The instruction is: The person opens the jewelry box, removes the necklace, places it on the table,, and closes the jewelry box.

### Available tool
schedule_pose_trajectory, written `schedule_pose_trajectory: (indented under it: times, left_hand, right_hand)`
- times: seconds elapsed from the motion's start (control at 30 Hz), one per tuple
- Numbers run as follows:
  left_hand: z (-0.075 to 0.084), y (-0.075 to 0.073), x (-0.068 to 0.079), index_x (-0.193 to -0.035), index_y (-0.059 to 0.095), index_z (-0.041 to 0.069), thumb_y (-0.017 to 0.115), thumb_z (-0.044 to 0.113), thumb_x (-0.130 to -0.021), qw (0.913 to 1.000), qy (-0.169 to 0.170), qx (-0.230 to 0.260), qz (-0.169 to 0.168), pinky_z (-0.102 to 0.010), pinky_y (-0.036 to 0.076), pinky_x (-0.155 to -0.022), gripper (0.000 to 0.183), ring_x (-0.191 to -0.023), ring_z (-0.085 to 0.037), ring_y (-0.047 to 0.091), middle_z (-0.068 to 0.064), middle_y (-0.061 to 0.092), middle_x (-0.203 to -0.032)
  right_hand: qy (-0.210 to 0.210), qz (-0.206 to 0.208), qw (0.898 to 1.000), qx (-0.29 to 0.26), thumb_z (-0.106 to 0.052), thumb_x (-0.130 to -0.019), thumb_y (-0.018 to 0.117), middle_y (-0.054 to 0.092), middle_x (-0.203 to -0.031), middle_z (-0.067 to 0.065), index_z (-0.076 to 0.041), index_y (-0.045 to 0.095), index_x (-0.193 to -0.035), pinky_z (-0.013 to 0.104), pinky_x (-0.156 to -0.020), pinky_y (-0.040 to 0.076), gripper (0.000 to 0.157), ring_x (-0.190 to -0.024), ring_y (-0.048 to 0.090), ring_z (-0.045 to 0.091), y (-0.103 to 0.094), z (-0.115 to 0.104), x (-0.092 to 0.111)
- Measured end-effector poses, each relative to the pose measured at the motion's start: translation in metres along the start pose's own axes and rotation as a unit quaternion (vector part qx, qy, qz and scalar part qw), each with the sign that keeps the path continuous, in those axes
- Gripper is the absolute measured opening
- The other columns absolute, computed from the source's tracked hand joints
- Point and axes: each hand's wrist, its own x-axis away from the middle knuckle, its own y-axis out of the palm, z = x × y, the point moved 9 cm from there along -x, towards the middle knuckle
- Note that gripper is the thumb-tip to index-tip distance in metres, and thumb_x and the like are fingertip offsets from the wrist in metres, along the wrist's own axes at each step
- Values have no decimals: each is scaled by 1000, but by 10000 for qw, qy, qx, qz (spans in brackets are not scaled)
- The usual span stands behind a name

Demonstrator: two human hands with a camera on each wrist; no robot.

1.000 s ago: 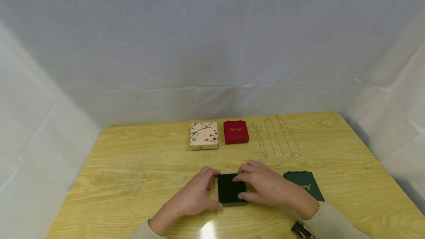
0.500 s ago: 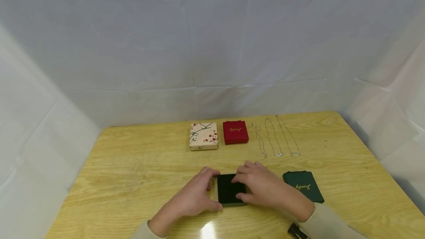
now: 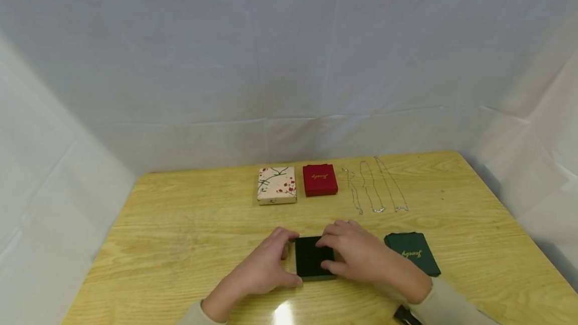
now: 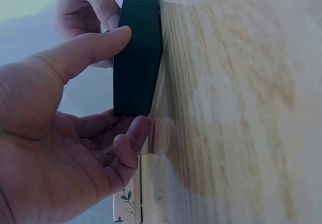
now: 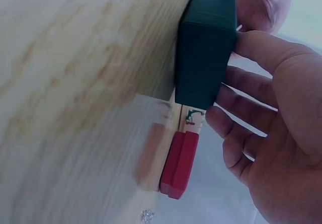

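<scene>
A small dark green jewelry box base (image 3: 310,262) with a black inner face lies on the table between both hands. My left hand (image 3: 265,266) holds its left side, thumb at the front corner and forefinger at the back corner. In the left wrist view, the thumb lies against the green box wall (image 4: 138,65). From the right, my right hand (image 3: 356,254) curls over the box, fingertips on the black face and thumb near its right edge. The right wrist view shows the thumb and fingers along the box's (image 5: 204,63) top rim. The dark green lid (image 3: 414,255) with gold lettering lies right of the hands.
Behind the hands stand a floral-patterned box (image 3: 277,186) and a red jewelry box (image 3: 320,180). Three thin necklaces (image 3: 373,189) lie stretched out to their right. A black object (image 3: 406,316) shows beside the right sleeve. White cloth (image 3: 289,64) surrounds the wooden table (image 3: 171,234).
The right hand and forearm have shifted very slightly left, uncovering more of the green lid. The left hand and the box hold their places.
</scene>
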Motion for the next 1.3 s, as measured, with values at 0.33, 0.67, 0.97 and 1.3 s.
schedule_pose_trajectory:
  times: [0.33,0.67,0.97,1.3]
  left_hand:
    - [0,-2,0,-146,53,1,97,24,-75,10000,54,-37,70,-31,48,-76,87,-96,-22,52,-1,54,-111]
    - [0,-1,0,-147,52,1,97,23,-75,10000,13,0,28,-31,49,-75,88,-96,-22,52,-1,54,-111]
    - [0,0,0,-148,52,0,98,23,-75,10000,4,55,11,-31,49,-76,89,-97,-21,52,-1,54,-113]
    - [1,0,1,-148,52,1,98,22,-73,10000,8,80,43,-31,49,-76,90,-97,-22,52,-1,54,-111]
  right_hand:
    - [95,402,9990,-180,-37,-96,81,65,-126,-7,-17,73,-131,51,-105,49,41,-118,58,16,-22,10,14]
    - [201,459,9987,-94,-38,-96,80,62,-129,-6,-17,69,-138,52,-103,49,48,-120,57,18,-36,23,31]
    - [353,494,9981,-77,-42,-94,82,61,-137,-1,-15,64,-144,58,-108,46,60,-130,56,28,-42,41,49]
    - [578,313,9976,-225,-45,-89,86,58,-143,0,-17,61,-148,63,-108,44,71,-133,55,30,-46,61,67]
